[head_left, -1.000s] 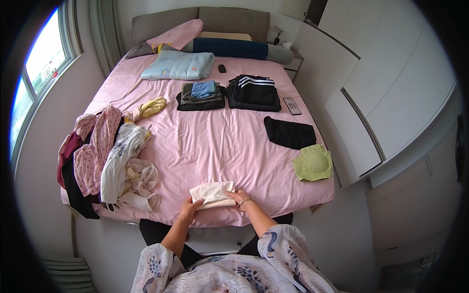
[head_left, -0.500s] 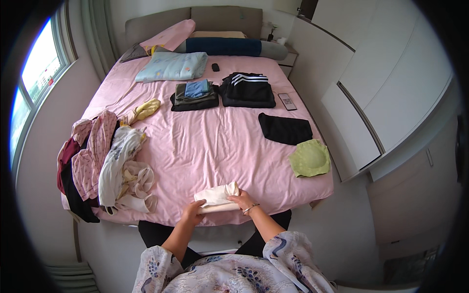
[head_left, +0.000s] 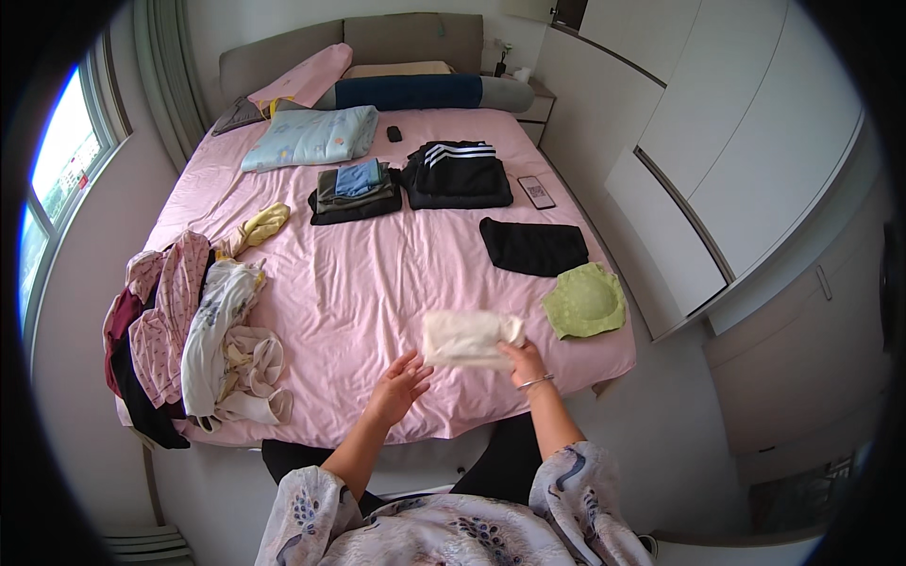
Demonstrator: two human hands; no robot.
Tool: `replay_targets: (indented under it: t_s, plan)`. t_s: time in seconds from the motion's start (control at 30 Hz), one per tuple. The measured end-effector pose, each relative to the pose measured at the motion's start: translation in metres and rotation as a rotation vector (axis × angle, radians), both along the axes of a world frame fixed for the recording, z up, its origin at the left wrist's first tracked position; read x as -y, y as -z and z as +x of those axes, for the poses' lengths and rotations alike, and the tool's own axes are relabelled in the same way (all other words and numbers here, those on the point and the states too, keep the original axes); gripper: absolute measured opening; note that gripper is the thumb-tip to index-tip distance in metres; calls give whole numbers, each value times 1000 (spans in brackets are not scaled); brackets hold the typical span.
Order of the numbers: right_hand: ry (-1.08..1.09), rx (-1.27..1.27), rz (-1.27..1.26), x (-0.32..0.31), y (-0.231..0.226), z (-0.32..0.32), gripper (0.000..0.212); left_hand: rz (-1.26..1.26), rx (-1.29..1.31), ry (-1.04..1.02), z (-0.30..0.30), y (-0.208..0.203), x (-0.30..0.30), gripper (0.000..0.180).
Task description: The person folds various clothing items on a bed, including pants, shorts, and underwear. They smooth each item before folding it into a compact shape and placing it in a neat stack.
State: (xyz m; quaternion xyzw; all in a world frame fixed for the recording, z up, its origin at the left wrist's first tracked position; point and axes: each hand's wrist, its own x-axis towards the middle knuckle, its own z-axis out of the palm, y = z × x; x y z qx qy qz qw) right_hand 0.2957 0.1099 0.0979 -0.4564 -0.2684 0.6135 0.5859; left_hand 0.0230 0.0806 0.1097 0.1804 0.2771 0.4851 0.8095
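Observation:
My right hand grips a folded cream-white garment by its right end, over the near part of the pink bed sheet. The cloth is slightly blurred, and its exact kind cannot be made out. To its left my left hand is open, fingers spread and holding nothing. Beyond my right hand lie a light green bra and a folded black garment. A loose heap of clothes lies on the left: a pink patterned garment, a white printed one and a beige one.
Farther back sit a folded black stack with white stripes, a smaller stack topped by blue cloth, a phone and a light blue quilt. A yellow cloth lies by the heap. White cabinets line the right side.
My left hand has let go of the cream-white garment. My right hand has carried it to the right and away from the bed's near edge. The view has shifted slightly.

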Motion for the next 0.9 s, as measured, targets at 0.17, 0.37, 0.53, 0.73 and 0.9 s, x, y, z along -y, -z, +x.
replay_targets:
  t_s: [0.17,0.37,0.53,0.73,0.9]
  plan:
    - [462,-44,-8,-28,30,62,36,-24,-158,59,2,11,-8,37]
    - [561,-91,-333,-24,95,100,39,-150,-411,78,-39,80,42,25]
    - [524,-197,-248,-33,128,101,45,-165,-452,61,-57,97,68,19]
    - [598,-34,-337,5,120,95,32,-157,-445,80,-60,96,72,21]
    - [548,-44,-236,11,123,118,31,-220,-472,-44,-73,95,75,20]
